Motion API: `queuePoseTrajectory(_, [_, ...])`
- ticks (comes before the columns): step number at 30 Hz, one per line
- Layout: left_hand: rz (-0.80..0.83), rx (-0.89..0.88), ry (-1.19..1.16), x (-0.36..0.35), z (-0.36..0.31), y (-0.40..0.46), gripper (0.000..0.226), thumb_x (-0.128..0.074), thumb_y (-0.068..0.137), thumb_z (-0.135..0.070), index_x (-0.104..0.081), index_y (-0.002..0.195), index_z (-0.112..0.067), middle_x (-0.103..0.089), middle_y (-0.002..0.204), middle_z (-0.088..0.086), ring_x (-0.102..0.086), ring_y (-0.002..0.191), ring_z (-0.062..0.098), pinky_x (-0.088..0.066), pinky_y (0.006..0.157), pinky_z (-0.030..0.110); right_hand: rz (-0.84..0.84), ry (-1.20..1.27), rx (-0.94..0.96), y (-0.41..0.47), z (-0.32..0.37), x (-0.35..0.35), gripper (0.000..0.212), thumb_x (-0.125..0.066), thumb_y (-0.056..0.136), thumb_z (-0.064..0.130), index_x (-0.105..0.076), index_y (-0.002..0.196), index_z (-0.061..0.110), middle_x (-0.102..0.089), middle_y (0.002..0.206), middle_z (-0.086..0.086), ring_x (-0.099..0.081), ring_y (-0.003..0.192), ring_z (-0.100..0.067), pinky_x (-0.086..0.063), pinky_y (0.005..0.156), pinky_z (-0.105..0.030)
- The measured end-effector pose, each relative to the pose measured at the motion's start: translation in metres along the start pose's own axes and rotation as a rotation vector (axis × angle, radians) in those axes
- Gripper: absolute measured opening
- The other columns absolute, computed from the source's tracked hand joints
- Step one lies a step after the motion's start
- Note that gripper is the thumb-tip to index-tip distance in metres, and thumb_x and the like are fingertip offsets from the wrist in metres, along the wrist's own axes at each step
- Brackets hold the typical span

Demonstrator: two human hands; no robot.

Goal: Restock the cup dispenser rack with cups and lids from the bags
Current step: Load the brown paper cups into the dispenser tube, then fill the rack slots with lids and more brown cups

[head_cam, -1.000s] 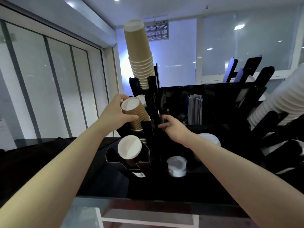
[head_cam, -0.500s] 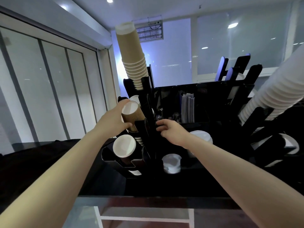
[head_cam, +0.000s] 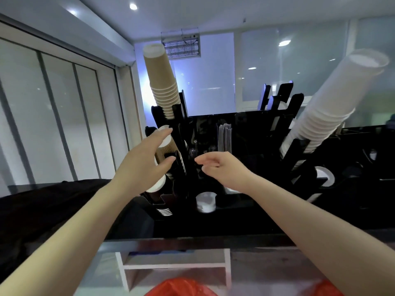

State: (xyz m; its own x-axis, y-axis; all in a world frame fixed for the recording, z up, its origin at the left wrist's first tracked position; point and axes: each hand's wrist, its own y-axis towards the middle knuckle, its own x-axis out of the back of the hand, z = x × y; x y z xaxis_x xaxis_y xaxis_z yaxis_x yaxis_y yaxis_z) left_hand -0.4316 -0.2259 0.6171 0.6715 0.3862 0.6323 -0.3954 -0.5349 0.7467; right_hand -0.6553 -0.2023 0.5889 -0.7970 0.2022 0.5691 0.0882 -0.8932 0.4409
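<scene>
A black cup dispenser rack stands on the dark counter. A tall stack of smooth brown cups leans out of its top left slot. A long stack of white cups leans out on the right. A ribbed brown cup lies in the middle left slot. My left hand is spread in front of it, forefinger over the rim and thumb below it, fingers fairly straight. My right hand hovers just off the rack's centre post, loosely curled and holding nothing.
Below the ribbed cup, a white-topped cup sits in the lowest left slot. A stack of clear lids fills a front hole. Grey sleeves stand in the middle compartment. Red bags lie at the bottom edge, beyond a white frame.
My left hand has loosened from its grip round the ribbed cup, which now sits deeper in the slot. My right hand has come off the rack post and drawn back slightly.
</scene>
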Motion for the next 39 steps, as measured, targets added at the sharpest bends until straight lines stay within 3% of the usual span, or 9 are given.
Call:
queuePoseTrajectory(3, [0.021,-0.038,-0.060,-0.007,-0.019,-0.021,0.063,-0.060,0.087,-0.032,-0.033,0.144,-0.039,-0.030,0.135,-0.033,-0.023,0.117,-0.022,-0.019,0.090,-0.002,-0.001,0.000,0.023,-0.031,0.010,0.005,0.031,-0.056,0.094,0.015,-0.063,0.123,0.022,-0.065,0.120,0.013,-0.055,0.114,0.005,-0.040,0.096,-0.011])
queuePoseTrajectory(7, [0.095,-0.058,-0.135,-0.027,-0.035,-0.045,0.063,-0.062,0.089,-0.028,-0.033,0.145,-0.036,-0.022,0.136,-0.038,-0.020,0.134,-0.010,-0.020,0.113,0.019,0.011,-0.039,0.006,-0.073,0.011,0.009,0.031,-0.056,0.095,0.013,-0.062,0.124,0.019,-0.063,0.120,0.013,-0.055,0.114,0.005,-0.041,0.099,-0.012])
queuePoseTrajectory(9, [0.135,-0.051,-0.169,-0.038,-0.042,-0.058,0.062,-0.062,0.090,-0.024,-0.034,0.145,-0.032,-0.028,0.141,-0.029,-0.021,0.140,-0.002,-0.019,0.117,0.026,0.003,-0.041,-0.020,-0.092,0.007,0.010,0.030,-0.057,0.094,0.013,-0.063,0.123,0.020,-0.063,0.118,0.015,-0.055,0.113,0.005,-0.042,0.101,-0.016])
queuePoseTrajectory(14, [0.177,0.019,-0.250,-0.061,-0.060,-0.096,0.058,-0.061,0.091,-0.022,-0.037,0.143,-0.032,-0.032,0.140,-0.026,-0.021,0.134,-0.011,-0.017,0.110,0.011,-0.032,-0.031,-0.080,-0.140,-0.016,0.012,0.030,-0.059,0.092,0.012,-0.065,0.114,0.032,-0.066,0.110,0.020,-0.057,0.110,0.007,-0.045,0.102,-0.029])
queuePoseTrajectory(20, [0.217,0.155,-0.355,-0.089,-0.083,-0.147,0.048,-0.063,0.089,-0.019,-0.051,0.134,-0.031,-0.046,0.123,-0.036,-0.037,0.114,-0.026,-0.025,0.092,-0.004,-0.116,0.123,-0.127,-0.195,-0.055,0.020,0.034,-0.058,0.092,0.005,-0.064,0.104,0.036,-0.070,0.103,0.020,-0.062,0.103,0.005,-0.047,0.086,-0.012])
queuePoseTrajectory(24, [0.247,0.270,-0.397,-0.108,-0.100,-0.173,0.045,-0.063,0.089,-0.019,-0.051,0.128,-0.040,-0.055,0.121,-0.033,-0.047,0.116,-0.016,-0.038,0.096,0.013,-0.164,0.254,-0.174,-0.221,-0.083,0.026,0.034,-0.057,0.091,-0.004,-0.066,0.102,0.028,-0.073,0.101,0.005,-0.067,0.098,-0.004,-0.049,0.081,-0.014])
queuePoseTrajectory(27, [0.263,0.351,-0.415,-0.121,-0.119,-0.182,0.044,-0.061,0.090,-0.019,-0.051,0.120,-0.048,-0.060,0.117,-0.031,-0.051,0.113,-0.014,-0.040,0.090,0.011,-0.176,0.263,-0.202,-0.238,-0.101,0.036,0.037,-0.058,0.090,-0.004,-0.067,0.099,0.030,-0.074,0.095,0.012,-0.068,0.096,-0.005,-0.051,0.083,-0.017])
queuePoseTrajectory(33, [0.239,0.440,-0.539,-0.152,-0.172,-0.184,0.039,-0.062,0.090,-0.010,-0.059,0.114,-0.039,-0.067,0.112,-0.020,-0.060,0.108,-0.004,-0.047,0.095,0.026,-0.251,0.300,-0.242,-0.269,-0.132,0.078,0.036,-0.058,0.091,-0.001,-0.068,0.099,0.033,-0.074,0.097,0.010,-0.068,0.098,-0.012,-0.052,0.089,-0.025])
queuePoseTrajectory(39, [0.220,0.448,-0.577,-0.178,-0.214,-0.170,0.039,-0.061,0.090,-0.012,-0.058,0.116,-0.041,-0.066,0.110,-0.024,-0.057,0.107,-0.011,-0.046,0.092,0.021,-0.284,0.266,-0.219,-0.286,-0.144,0.130,0.032,-0.059,0.091,0.002,-0.069,0.099,0.031,-0.074,0.093,0.014,-0.067,0.093,-0.002,-0.049,0.077,-0.011])
